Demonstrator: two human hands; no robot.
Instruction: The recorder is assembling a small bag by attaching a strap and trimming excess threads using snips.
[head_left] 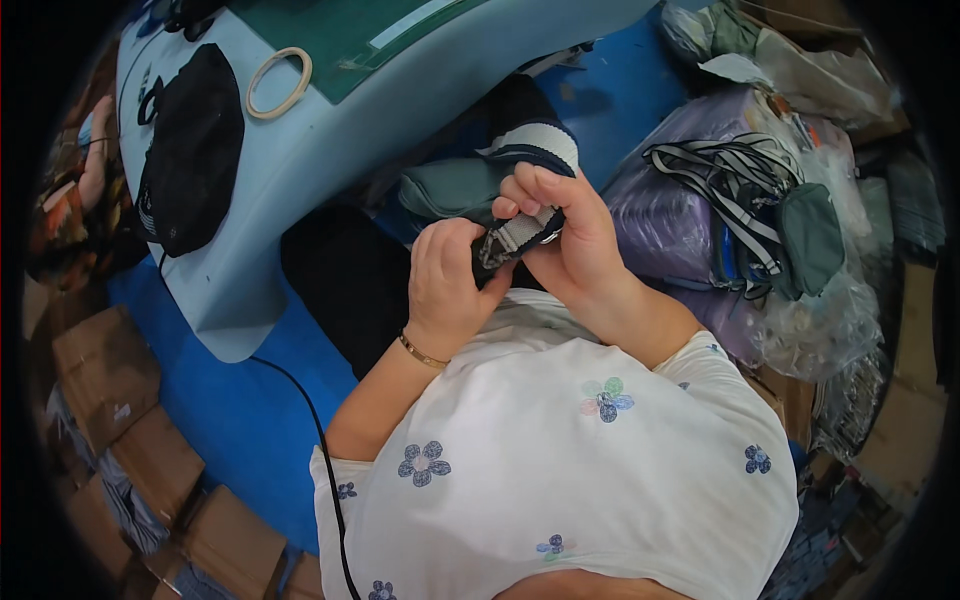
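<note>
Well, that striped strap (521, 233) lies between left grip (445, 270) and right grip (575, 232). Left pinches its dark end; right curls around it.

Left grip (442, 268), right grip (574, 232) curled

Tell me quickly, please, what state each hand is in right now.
Left hand: closed, gripping the strap; its fingertips are partly hidden.
Right hand: closed, holding the same strap with curled fingers.

wearer's two hands (445, 265) (578, 240), one tape roll (304, 73)
</note>
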